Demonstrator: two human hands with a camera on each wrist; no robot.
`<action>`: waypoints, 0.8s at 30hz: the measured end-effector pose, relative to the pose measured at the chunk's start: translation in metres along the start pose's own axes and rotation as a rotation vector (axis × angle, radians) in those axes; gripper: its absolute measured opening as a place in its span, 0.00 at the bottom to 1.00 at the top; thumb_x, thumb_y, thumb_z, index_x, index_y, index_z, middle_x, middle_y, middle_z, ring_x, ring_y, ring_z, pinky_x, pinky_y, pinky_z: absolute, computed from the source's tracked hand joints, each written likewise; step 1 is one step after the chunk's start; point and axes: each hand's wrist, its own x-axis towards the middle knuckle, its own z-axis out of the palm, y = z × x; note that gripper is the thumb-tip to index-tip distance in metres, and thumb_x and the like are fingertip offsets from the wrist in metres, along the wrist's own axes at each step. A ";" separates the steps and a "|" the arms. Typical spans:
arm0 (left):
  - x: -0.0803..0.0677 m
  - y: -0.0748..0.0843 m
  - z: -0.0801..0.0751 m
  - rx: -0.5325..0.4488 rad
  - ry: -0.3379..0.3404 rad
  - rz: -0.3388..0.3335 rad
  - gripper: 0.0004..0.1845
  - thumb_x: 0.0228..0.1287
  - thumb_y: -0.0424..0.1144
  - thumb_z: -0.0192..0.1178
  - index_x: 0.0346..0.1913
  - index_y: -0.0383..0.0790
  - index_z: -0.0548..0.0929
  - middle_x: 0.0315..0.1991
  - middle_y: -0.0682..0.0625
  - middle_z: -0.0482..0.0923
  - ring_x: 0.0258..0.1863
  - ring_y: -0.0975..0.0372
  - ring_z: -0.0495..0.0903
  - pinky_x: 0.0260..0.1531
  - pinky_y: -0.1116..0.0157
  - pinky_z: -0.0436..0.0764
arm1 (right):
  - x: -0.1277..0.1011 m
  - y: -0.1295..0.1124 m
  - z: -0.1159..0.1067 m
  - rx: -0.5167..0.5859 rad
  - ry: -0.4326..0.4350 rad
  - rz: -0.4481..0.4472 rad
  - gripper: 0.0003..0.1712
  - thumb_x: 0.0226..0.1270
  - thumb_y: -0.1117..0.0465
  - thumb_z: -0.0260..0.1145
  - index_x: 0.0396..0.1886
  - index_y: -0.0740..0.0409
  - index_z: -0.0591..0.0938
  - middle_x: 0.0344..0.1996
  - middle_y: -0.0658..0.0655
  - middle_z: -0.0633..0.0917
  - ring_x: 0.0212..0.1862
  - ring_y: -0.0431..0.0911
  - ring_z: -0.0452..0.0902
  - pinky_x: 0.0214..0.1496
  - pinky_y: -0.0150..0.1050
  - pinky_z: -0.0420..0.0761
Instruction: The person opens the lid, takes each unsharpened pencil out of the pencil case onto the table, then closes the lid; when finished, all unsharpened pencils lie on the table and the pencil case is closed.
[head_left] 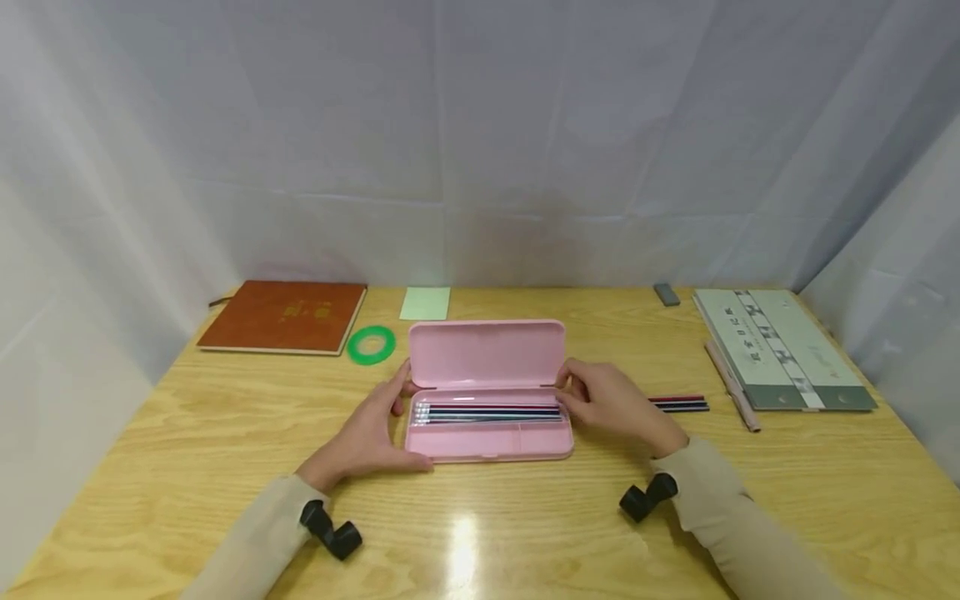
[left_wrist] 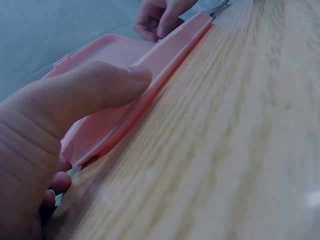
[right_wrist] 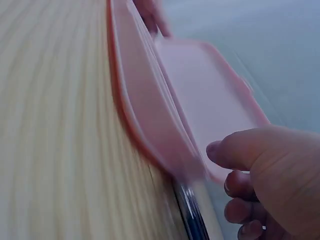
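A pink pencil case (head_left: 450, 442) lies on the table with its lid (head_left: 487, 354) raised at the back. Several striped pencils (head_left: 487, 412) lie side by side in its rear compartment. My left hand (head_left: 371, 429) grips the case's left end, thumb along the front edge and fingers round the back corner. In the left wrist view the thumb (left_wrist: 110, 82) lies across the pink side. My right hand (head_left: 607, 400) holds the right end near the hinge, its curled fingers at the lid's lower corner. Its thumb (right_wrist: 235, 150) overlaps the lid in the right wrist view, where contact is partly hidden.
More pencils (head_left: 678, 404) lie right of the case, partly behind the right hand. Beyond are a pen (head_left: 733, 387), a grey notebook (head_left: 787, 350) and a dark eraser-like block (head_left: 666, 294). Leftward are a brown notebook (head_left: 281, 317), green tape (head_left: 371, 345) and pale sticky notes (head_left: 425, 303).
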 end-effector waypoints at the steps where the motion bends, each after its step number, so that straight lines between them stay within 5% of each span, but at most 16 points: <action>1: 0.000 0.000 0.000 -0.001 0.000 0.001 0.73 0.28 0.55 0.81 0.77 0.41 0.45 0.50 0.51 0.73 0.41 0.62 0.65 0.42 0.66 0.67 | 0.004 -0.004 0.003 -0.010 -0.005 -0.021 0.03 0.63 0.61 0.67 0.35 0.54 0.80 0.18 0.44 0.72 0.20 0.34 0.63 0.25 0.30 0.66; 8: 0.001 -0.001 -0.001 0.009 0.001 0.009 0.74 0.27 0.55 0.81 0.77 0.39 0.45 0.49 0.51 0.72 0.40 0.63 0.65 0.41 0.67 0.67 | 0.025 -0.028 0.027 -0.216 0.032 -0.043 0.04 0.60 0.57 0.70 0.31 0.51 0.87 0.22 0.45 0.83 0.24 0.36 0.72 0.28 0.32 0.72; 15: 0.000 -0.003 -0.003 0.014 0.011 0.006 0.74 0.27 0.55 0.82 0.77 0.39 0.45 0.50 0.52 0.72 0.40 0.63 0.65 0.40 0.67 0.67 | 0.040 -0.043 0.041 -0.251 0.010 -0.048 0.05 0.61 0.57 0.69 0.33 0.49 0.89 0.30 0.48 0.88 0.34 0.42 0.84 0.36 0.39 0.80; 19: -0.001 -0.003 -0.002 0.005 0.010 0.000 0.74 0.27 0.55 0.82 0.77 0.41 0.45 0.50 0.52 0.73 0.40 0.63 0.65 0.41 0.67 0.67 | 0.040 -0.045 0.044 -0.257 0.025 -0.066 0.05 0.62 0.58 0.68 0.32 0.52 0.88 0.28 0.47 0.87 0.30 0.40 0.81 0.34 0.36 0.79; 24: -0.001 -0.003 0.000 -0.005 0.010 0.002 0.74 0.26 0.56 0.81 0.77 0.43 0.45 0.50 0.52 0.73 0.40 0.63 0.65 0.42 0.66 0.68 | 0.025 -0.042 0.029 -0.156 0.072 -0.010 0.03 0.63 0.61 0.67 0.33 0.54 0.84 0.19 0.45 0.77 0.21 0.35 0.66 0.23 0.30 0.67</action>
